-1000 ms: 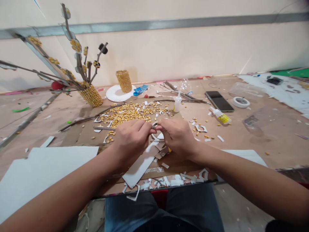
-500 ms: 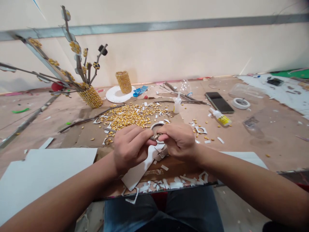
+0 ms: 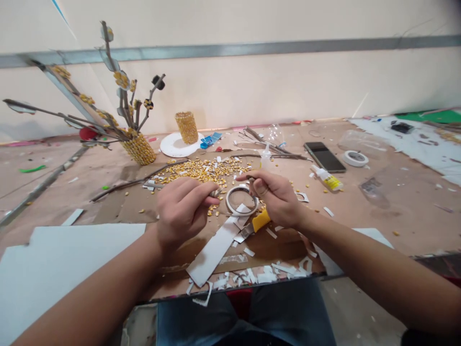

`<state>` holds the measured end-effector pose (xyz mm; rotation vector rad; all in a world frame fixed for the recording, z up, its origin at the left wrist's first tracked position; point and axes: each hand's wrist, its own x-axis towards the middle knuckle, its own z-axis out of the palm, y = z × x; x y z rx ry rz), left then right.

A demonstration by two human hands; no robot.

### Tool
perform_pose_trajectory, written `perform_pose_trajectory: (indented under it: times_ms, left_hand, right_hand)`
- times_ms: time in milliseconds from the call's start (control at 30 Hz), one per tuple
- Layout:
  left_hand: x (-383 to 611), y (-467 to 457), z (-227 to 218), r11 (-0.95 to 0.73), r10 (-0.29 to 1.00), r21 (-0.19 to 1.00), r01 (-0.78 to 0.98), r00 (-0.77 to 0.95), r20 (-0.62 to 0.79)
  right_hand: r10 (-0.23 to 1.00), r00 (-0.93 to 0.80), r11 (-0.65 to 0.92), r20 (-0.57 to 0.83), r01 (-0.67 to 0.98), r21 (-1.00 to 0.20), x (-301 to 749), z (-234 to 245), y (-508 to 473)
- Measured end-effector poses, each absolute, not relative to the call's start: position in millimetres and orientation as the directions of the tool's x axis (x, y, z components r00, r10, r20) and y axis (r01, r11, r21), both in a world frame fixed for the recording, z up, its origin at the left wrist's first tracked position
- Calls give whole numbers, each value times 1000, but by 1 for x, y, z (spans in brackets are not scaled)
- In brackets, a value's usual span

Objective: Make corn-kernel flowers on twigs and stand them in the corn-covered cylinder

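My left hand (image 3: 185,206) is closed around a short grey twig (image 3: 154,184); its pale, striped end pokes out by the thumb. To the right, my right hand (image 3: 275,194) pinches a small dark brown piece too small to make out. Between and below the hands, a roll of white tape (image 3: 230,207) lies on the cardboard. A utility knife with a yellow handle (image 3: 261,221) rests beside it, under my right hand. A white card strip (image 3: 212,254) slants towards the table edge. Loose corn kernels (image 3: 194,170) are spread just beyond my hands.
A corn-covered pot (image 3: 139,148) with decorated branches stands at the left. Behind, another corn-covered cup (image 3: 186,127) sits on a white disc (image 3: 169,146). Glue bottles (image 3: 327,179), a phone (image 3: 326,157) and another tape roll (image 3: 356,158) lie at the right. Paper scraps (image 3: 264,275) line the front edge.
My hands, together before, have moved apart: the left one leftwards with the twig, the right one slightly right and up. The tape roll and yellow knife now show between them.
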<state>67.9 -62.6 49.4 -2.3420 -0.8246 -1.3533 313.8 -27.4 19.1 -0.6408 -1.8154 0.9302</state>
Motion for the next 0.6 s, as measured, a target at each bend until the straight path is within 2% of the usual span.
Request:
perform_pose_trajectory:
  times_ms: [100, 200, 300, 433, 600]
  left_hand:
    - [67, -61, 48, -788, 330, 24, 615, 389, 860]
    - [67, -61, 49, -825, 310, -18, 565, 478, 822]
    - [70, -60, 50, -854, 285, -94, 511, 612, 737]
    - [74, -60, 46, -882, 267, -125, 454, 700, 663]
    - [77, -63, 40, -911, 250, -111, 397, 746, 617]
  right_hand:
    - [636, -437, 731, 636, 78, -678, 311, 27, -36]
    - [614, -335, 789, 715, 254, -559, 301, 40, -25]
    - [687, -239, 718, 686, 363, -593, 284, 55, 16]
    - [827, -191, 555, 529, 433, -710, 264, 67, 76]
    - [899, -246, 436, 363, 403, -805, 268, 61, 63]
